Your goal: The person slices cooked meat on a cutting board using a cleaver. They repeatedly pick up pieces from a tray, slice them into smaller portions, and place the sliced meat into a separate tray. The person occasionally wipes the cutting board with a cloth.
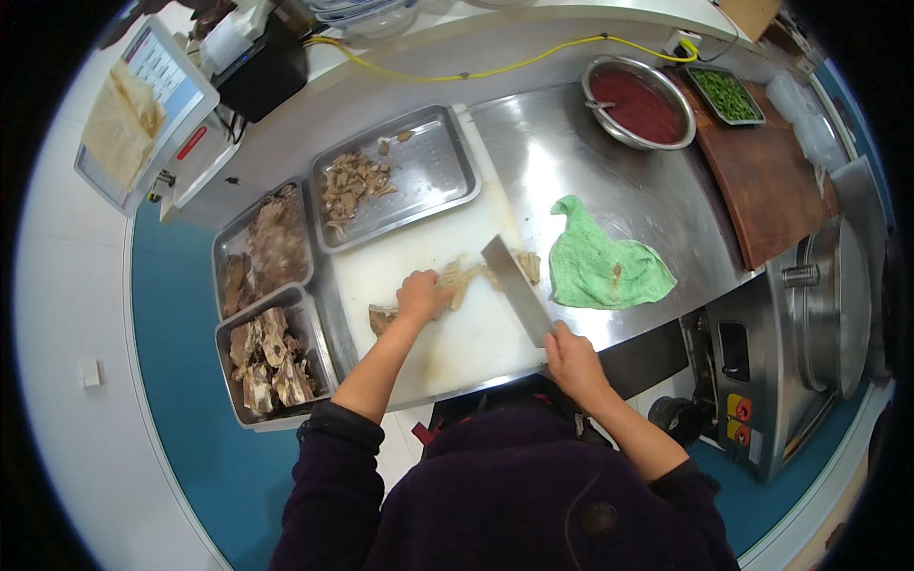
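Note:
My right hand grips the handle of a broad steel cleaver, its blade slanting up and left over a white cutting board. My left hand is bent over a beige, wrinkled piece of cooked meat, perhaps tripe, and holds it against the board. Under the left wrist lies a darker-edged chunk of meat. Some ribbed pale pieces lie just right of the blade. The left fingertips are partly hidden, and they are apart from the cleaver.
Behind the board is a steel tray with sliced meat. Two pans of meat stand left. A green cloth lies right, before a bowl of red liquid. Farther right are a wooden board and chopped greens.

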Available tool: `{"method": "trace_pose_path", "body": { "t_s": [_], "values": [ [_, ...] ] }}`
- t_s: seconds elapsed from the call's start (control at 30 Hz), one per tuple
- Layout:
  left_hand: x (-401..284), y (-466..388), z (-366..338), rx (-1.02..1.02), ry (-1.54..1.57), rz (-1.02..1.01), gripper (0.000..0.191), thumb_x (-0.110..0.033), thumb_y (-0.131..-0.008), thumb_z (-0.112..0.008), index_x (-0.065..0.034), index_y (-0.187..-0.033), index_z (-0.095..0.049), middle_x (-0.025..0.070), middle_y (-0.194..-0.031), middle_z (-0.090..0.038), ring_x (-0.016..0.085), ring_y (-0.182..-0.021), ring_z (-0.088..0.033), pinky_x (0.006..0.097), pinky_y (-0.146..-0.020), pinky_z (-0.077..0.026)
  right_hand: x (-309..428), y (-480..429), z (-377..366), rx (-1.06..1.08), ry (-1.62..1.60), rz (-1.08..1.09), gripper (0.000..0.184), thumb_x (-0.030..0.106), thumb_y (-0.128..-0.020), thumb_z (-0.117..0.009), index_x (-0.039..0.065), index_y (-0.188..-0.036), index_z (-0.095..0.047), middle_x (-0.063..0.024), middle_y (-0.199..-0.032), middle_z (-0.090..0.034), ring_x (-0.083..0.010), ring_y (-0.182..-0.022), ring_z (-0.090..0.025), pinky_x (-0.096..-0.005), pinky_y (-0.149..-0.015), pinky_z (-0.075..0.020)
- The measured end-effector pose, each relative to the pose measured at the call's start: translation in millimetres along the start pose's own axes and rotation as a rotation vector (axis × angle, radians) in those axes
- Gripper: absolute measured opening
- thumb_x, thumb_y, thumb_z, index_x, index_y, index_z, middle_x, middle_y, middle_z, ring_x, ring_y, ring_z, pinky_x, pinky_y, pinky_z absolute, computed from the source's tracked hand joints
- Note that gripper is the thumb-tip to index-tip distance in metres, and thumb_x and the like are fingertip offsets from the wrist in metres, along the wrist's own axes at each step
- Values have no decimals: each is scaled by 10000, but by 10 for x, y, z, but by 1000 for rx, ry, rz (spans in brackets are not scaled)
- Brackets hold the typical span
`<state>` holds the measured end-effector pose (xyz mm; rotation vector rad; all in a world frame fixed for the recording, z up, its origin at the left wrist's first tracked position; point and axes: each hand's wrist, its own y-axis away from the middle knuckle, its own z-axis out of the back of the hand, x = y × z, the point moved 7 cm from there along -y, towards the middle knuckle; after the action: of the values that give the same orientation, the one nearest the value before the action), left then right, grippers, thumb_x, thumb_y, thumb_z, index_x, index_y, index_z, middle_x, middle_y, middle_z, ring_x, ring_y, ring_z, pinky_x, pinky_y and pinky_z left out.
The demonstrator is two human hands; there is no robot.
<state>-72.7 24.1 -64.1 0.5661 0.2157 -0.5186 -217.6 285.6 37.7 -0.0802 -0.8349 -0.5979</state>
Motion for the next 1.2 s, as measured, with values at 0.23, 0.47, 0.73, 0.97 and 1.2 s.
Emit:
{"method": "trace_pose_path", "body": {
  "t_s": [0.23,0.47,0.73,0.97,1.2],
  "values": [
    [24,218,164,43,219,-57,323,-285,-763,-692,-38,-969,-670,192,-1003,-680,363,-948,-641,435,-821,-512,133,-174,-492,141,192,-115,185,186,-969,-497,3,-942,-491,-271,-672,-619,-466,-664,-630,-565,-618,-496],
    [-447,317,570,162,252,-395,374,-271,-808,-698,-26,-1087,-652,190,-1079,-681,347,-1013,-643,398,-864,-511,-64,52,-68,-50,-78,-108,214,184,-973,-514,-30,-959,-524,-258,-725,-632,-458,-685,-628,-524,-598,-480],
    [-1360,-154,-163,31,163,-304,338,-259,-767,-754,-45,-1012,-660,169,-1056,-608,371,-988,-604,446,-851,-499,-446,453,533,-340,-133,-191,223,172,-976,-534,-43,-914,-524,-201,-641,-580,-334,-545,-608,-395,-518,-439],
    [-1401,11,-122,-167,-50,-431,297,-212,-741,-745,-78,-979,-629,139,-1059,-567,384,-963,-585,448,-837,-492,-555,565,572,-321,-208,-286,209,146,-971,-530,-57,-921,-528,-256,-725,-620,-438,-672,-624,-457,-572,-461],
    [-1216,158,260,-147,142,-525,238,-117,-726,-686,-58,-938,-595,159,-964,-560,376,-877,-564,447,-755,-498,-441,312,442,-229,-203,-243,213,154,-969,-540,-55,-931,-531,-239,-698,-610,-400,-631,-613,-433,-562,-457]
  ]
}}
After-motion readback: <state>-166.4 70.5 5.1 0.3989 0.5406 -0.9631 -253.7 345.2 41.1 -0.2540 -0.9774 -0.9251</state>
